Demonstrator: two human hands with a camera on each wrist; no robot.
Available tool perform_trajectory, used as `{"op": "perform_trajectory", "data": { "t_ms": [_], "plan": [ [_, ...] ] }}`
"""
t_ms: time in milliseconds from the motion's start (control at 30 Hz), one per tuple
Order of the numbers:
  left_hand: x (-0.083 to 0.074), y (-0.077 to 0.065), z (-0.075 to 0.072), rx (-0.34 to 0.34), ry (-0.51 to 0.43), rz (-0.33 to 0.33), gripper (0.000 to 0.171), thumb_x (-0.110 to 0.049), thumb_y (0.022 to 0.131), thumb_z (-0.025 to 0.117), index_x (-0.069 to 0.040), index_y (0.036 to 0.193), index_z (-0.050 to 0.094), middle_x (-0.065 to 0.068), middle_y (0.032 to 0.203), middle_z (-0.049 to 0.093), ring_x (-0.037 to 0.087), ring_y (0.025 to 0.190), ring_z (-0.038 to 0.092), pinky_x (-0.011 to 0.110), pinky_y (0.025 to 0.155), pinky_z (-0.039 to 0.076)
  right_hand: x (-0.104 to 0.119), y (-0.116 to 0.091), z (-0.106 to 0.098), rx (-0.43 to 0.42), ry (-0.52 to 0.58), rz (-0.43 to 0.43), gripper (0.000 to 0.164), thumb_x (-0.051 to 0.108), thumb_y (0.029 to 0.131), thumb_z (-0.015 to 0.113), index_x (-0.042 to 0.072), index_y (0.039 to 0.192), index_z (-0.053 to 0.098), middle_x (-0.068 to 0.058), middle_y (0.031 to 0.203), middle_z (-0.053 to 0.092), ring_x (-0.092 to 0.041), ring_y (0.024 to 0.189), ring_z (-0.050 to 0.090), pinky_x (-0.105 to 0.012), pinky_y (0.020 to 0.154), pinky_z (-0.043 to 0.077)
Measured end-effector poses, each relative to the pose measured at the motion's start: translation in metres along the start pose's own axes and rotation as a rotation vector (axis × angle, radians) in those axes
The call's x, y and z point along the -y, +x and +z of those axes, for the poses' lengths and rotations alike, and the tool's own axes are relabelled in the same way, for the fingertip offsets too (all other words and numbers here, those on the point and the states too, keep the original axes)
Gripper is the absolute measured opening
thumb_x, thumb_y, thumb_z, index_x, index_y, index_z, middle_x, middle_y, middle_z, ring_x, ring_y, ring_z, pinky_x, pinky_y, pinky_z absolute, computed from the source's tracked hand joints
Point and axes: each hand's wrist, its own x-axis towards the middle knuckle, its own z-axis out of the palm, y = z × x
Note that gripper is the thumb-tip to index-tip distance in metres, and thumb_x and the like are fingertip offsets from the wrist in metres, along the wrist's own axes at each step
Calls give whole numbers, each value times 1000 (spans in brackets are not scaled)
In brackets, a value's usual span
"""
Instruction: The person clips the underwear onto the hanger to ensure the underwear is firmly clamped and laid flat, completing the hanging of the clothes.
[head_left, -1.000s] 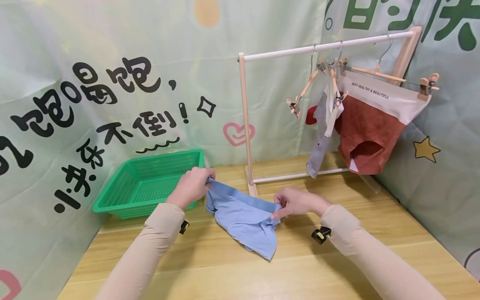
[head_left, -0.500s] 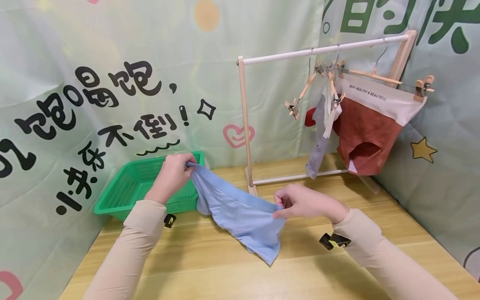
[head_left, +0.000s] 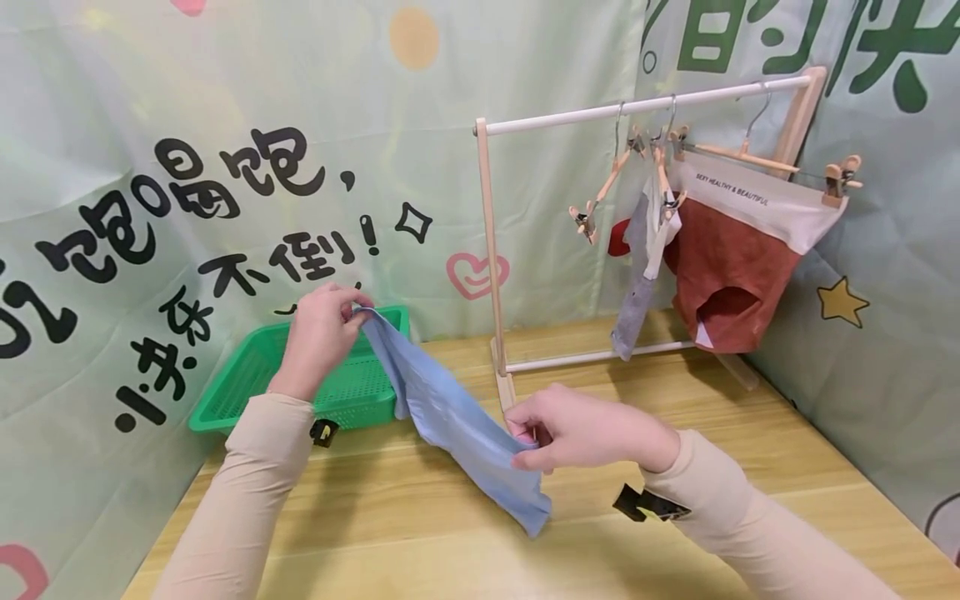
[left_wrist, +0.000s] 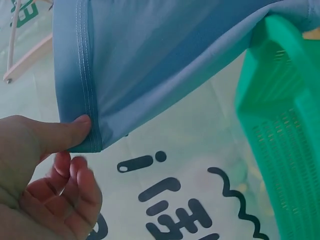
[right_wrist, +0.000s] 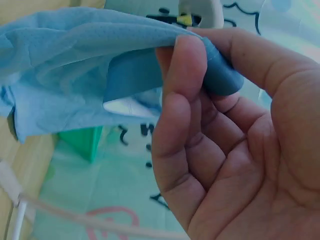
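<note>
A pair of light blue underpants (head_left: 442, 404) is stretched slantwise between my two hands over the table. My left hand (head_left: 322, 333) pinches one end of the waistband, raised in front of the green basket. In the left wrist view the thumb presses on the stitched waistband (left_wrist: 75, 75) at its corner. Lower and to the right, my right hand (head_left: 581, 429) pinches the other end of the waistband. The right wrist view shows the underpants' cloth (right_wrist: 65, 70) gathered between thumb and forefinger, with the band folded over there. The lower part of the cloth hangs toward the table.
A green plastic basket (head_left: 352, 412) stands at the back left of the wooden table (head_left: 420, 533). Behind on the right, a rack (head_left: 489, 250) holds an empty clip hanger (head_left: 609, 179), a grey garment (head_left: 637, 283) and red-brown underpants (head_left: 731, 250) on clip hangers.
My left hand has moved up and left with its end of the waistband, now in front of the basket. The right hand has shifted slightly, and the underpants are pulled longer and turned more edge-on.
</note>
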Motion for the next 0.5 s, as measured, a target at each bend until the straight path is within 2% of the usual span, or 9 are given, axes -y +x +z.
{"op": "perform_trajectory", "data": {
  "t_ms": [67, 133, 200, 267, 333, 400, 500],
  "plan": [
    [0, 2, -3, -32, 15, -7, 10, -8, 94, 81, -12, 103, 85, 10, 81, 67, 28, 74, 59, 37, 65, 43, 7, 3, 4, -3, -7, -14, 42, 14, 93, 79, 11, 73, 43, 17, 62, 40, 6, 56, 51, -14, 59, 37],
    [-2, 5, -8, -71, 18, -14, 11, -10, 94, 81, -15, 103, 86, 8, 73, 69, 28, 73, 57, 37, 63, 39, 14, 7, 8, -8, -12, -35, 42, 15, 93, 79, 12, 73, 42, 17, 63, 37, 9, 57, 46, -13, 59, 35],
    [-4, 10, -12, -114, 10, -14, 12, -12, 95, 80, -15, 105, 87, 8, 70, 73, 29, 72, 59, 36, 62, 38, 21, 11, 13, -27, -17, -91, 44, 19, 95, 80, 13, 74, 42, 17, 65, 35, 10, 58, 41, -13, 60, 33],
    [-9, 16, -16, -152, 6, -11, 13, -13, 96, 78, -15, 105, 87, 8, 73, 77, 29, 71, 64, 35, 60, 38, 29, 14, 17, -46, 11, -142, 45, 23, 97, 80, 13, 75, 42, 17, 67, 35, 11, 61, 40, -12, 60, 35],
    [-18, 23, -17, -173, -6, 9, 14, -14, 97, 76, -14, 106, 87, 9, 79, 81, 30, 70, 69, 35, 61, 41, 36, 15, 19, -59, 69, -192, 46, 26, 99, 79, 13, 77, 41, 15, 67, 39, 13, 64, 50, -12, 61, 43],
    [-32, 31, -13, -161, -26, 26, 15, -13, 98, 75, -12, 107, 87, 10, 86, 83, 29, 71, 75, 37, 61, 48, 39, 14, 21, -69, 155, -208, 47, 27, 101, 77, 11, 77, 41, 11, 66, 43, 11, 68, 63, -15, 64, 53],
    [-55, 35, 7, -74, -60, 48, 16, -10, 98, 74, -11, 109, 85, 11, 95, 84, 27, 77, 78, 39, 71, 58, 35, 5, 24, -71, 262, -175, 48, 27, 102, 76, 11, 74, 41, 7, 61, 56, 4, 67, 72, -17, 55, 51]
  ]
}}
